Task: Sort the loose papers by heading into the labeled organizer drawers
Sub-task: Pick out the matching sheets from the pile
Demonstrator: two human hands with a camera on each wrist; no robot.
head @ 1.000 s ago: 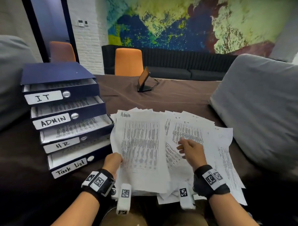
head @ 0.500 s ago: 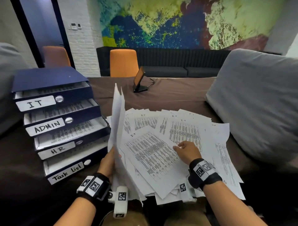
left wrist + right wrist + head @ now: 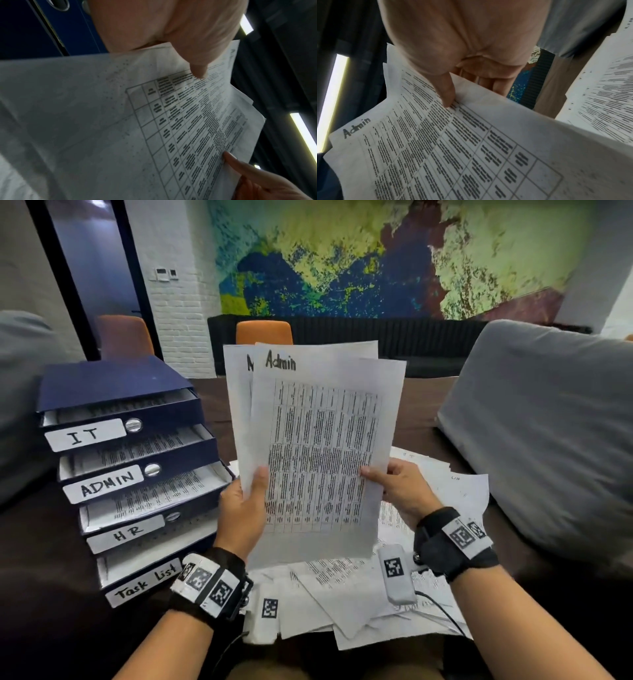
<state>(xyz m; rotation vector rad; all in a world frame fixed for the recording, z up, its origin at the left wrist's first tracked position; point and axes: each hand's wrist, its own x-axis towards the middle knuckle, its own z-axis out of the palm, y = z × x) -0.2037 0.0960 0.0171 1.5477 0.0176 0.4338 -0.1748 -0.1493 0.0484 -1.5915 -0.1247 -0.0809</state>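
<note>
Brown table (image 3: 219, 405) before painted mural wall (image 3: 342, 268)

One blue organizer (image 3: 113, 381) with four labelled drawers — IT drawer (image 3: 85, 434), ADMIN drawer (image 3: 102, 486), HR drawer (image 3: 125, 534), Task List drawer (image 3: 144, 582). Two hands: left hand (image 3: 241, 511), right hand (image 3: 399, 491). Held sheets (image 3: 318, 460): at least three overlapping, exact number unclear. Loose papers (image 3: 445, 491) on the table — too many and too overlapped to count. Two orange chairs (image 3: 263, 332). Two wrist bands.
</note>
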